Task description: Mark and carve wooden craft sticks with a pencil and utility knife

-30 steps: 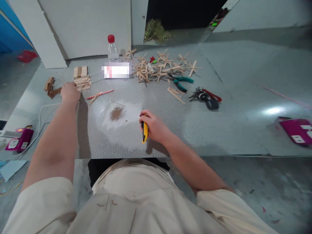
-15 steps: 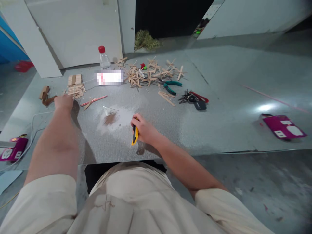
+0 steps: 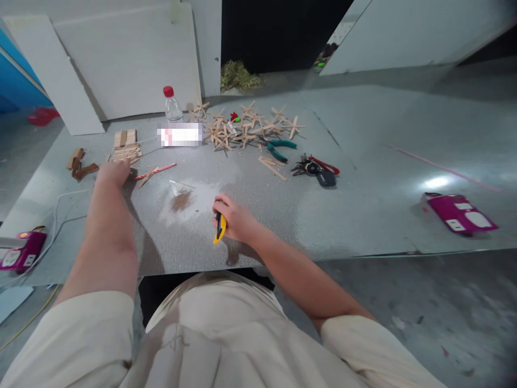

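Observation:
My right hand (image 3: 234,215) is wrapped round a yellow and black utility knife (image 3: 220,228) above the near part of the table. My left hand (image 3: 114,171) reaches out at the near edge of a pile of wooden craft sticks (image 3: 126,146); its fingers point away from me and are mostly hidden, so a grip cannot be made out. Just right of that hand, a red-and-white striped pencil (image 3: 163,168) lies with short crossed wooden sticks (image 3: 146,178). A small clear triangular piece (image 3: 174,188) rests beside a brown dust patch between my hands.
Star-shaped stick pieces (image 3: 224,134) are heaped at the back, near teal-handled pliers (image 3: 281,144) and a bunch of keys (image 3: 313,168). A red-capped bottle (image 3: 173,109) stands upright behind. Brown cardboard scraps (image 3: 78,164) lie left. A purple box (image 3: 462,214) is far right.
My left hand has shifted slightly right and nearer along the edge of the stick pile. My right hand still holds the utility knife, and the view has tilted a little.

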Action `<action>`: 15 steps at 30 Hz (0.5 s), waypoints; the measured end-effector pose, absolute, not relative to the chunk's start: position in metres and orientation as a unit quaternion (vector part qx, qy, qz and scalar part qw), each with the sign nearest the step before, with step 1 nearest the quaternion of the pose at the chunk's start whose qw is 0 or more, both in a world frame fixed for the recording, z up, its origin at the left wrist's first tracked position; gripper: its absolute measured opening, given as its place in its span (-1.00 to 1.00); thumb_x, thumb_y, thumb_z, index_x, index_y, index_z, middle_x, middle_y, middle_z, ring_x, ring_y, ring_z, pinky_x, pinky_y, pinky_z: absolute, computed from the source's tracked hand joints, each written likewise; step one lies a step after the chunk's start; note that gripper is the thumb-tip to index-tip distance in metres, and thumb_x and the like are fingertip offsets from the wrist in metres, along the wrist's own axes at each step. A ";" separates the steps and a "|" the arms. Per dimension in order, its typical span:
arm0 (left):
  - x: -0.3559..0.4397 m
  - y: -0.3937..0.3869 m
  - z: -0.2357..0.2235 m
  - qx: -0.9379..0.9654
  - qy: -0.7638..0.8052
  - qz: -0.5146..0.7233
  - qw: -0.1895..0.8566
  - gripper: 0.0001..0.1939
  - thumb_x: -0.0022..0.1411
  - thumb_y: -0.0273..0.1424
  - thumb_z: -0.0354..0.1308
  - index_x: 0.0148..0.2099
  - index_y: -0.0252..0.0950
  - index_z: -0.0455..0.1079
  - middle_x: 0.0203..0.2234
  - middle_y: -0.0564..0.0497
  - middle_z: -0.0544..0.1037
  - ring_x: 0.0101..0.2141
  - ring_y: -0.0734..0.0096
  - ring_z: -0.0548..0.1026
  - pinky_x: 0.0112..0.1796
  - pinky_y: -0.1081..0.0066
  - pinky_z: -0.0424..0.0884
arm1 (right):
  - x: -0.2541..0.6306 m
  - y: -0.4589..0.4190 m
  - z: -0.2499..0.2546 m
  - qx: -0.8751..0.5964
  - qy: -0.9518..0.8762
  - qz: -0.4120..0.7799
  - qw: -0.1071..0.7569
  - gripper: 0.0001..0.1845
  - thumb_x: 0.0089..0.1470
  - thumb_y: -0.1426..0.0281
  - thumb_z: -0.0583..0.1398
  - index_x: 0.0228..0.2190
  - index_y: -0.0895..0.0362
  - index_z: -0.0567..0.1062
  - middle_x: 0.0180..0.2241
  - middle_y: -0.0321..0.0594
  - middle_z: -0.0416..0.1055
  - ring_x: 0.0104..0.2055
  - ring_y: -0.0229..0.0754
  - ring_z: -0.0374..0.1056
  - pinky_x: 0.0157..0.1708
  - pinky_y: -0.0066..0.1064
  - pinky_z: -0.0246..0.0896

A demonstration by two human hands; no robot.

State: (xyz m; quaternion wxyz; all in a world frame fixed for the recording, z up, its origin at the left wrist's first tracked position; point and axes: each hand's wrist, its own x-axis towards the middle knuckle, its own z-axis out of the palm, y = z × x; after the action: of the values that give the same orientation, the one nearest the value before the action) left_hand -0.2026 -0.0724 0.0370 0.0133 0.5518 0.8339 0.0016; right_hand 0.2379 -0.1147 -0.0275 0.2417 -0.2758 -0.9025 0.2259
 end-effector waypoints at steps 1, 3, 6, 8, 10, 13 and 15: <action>-0.205 -0.072 0.036 0.547 0.837 -0.006 0.010 -0.58 0.46 -0.19 0.24 0.23 -0.30 0.40 0.13 -0.15 0.50 0.04 0.16 0.55 0.04 0.06 0.57 | 0.238 -0.115 -0.027 -0.276 -0.903 0.223 0.242 -0.91 0.20 0.41 0.19 -0.22 0.08 0.39 0.02 -0.04 0.37 -0.30 -0.21 0.31 -0.37 -0.37 0.15; -0.209 -0.071 0.035 0.539 0.842 -0.023 -0.001 -0.58 0.46 -0.20 0.24 0.23 -0.30 0.40 0.13 -0.14 0.50 0.04 0.16 0.55 0.04 0.06 0.57 | 0.238 -0.115 -0.027 -0.278 -0.904 0.217 0.242 -0.89 0.19 0.42 0.20 -0.21 0.08 0.39 0.02 -0.03 0.38 -0.30 -0.21 0.32 -0.38 -0.38 0.14; -0.214 -0.072 0.037 0.533 0.844 -0.050 -0.029 -0.58 0.45 -0.20 0.25 0.23 -0.30 0.40 0.13 -0.14 0.50 0.04 0.16 0.55 0.04 0.06 0.57 | 0.238 -0.115 -0.027 -0.281 -0.905 0.209 0.241 -0.87 0.18 0.43 0.21 -0.20 0.09 0.39 0.03 -0.02 0.38 -0.31 -0.21 0.32 -0.39 -0.38 0.13; -0.219 -0.075 0.043 0.533 0.842 -0.059 -0.055 -0.58 0.45 -0.20 0.25 0.23 -0.30 0.40 0.13 -0.14 0.50 0.05 0.16 0.55 0.05 0.05 0.57 | 0.238 -0.115 -0.028 -0.280 -0.906 0.205 0.241 -0.87 0.18 0.43 0.21 -0.19 0.09 0.40 0.03 -0.02 0.39 -0.32 -0.21 0.32 -0.39 -0.38 0.13; -0.225 -0.081 0.053 0.532 0.840 -0.060 -0.083 -0.57 0.45 -0.19 0.25 0.24 -0.29 0.40 0.15 -0.15 0.49 0.07 0.14 0.54 0.07 0.02 0.55 | 0.238 -0.115 -0.029 -0.279 -0.907 0.202 0.243 -0.87 0.19 0.42 0.21 -0.18 0.09 0.41 0.03 -0.02 0.38 -0.31 -0.21 0.33 -0.40 -0.38 0.13; -0.236 -0.095 0.077 0.530 0.837 -0.058 -0.121 -0.60 0.45 -0.14 0.23 0.16 -0.30 0.44 0.13 -0.14 0.51 0.14 0.08 0.48 0.17 -0.07 0.42 | 0.238 -0.116 -0.030 -0.276 -0.907 0.200 0.248 -0.87 0.19 0.41 0.21 -0.19 0.09 0.41 0.02 -0.02 0.39 -0.29 -0.19 0.35 -0.40 -0.38 0.15; -0.243 -0.105 0.093 0.528 0.836 -0.050 -0.142 -0.59 0.51 -0.12 0.09 0.02 -0.42 0.46 0.03 -0.22 0.54 0.19 0.02 0.40 0.24 -0.13 0.21 | 0.237 -0.117 -0.030 -0.274 -0.907 0.199 0.252 -0.88 0.19 0.41 0.20 -0.20 0.09 0.41 0.01 -0.02 0.40 -0.29 -0.18 0.36 -0.39 -0.37 0.17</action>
State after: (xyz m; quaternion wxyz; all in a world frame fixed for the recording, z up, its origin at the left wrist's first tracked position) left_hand -0.2429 -0.1046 0.0934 -0.1417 0.5278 0.8360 -0.0496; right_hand 0.2373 -0.1166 -0.0304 0.2523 -0.2735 -0.9067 0.1987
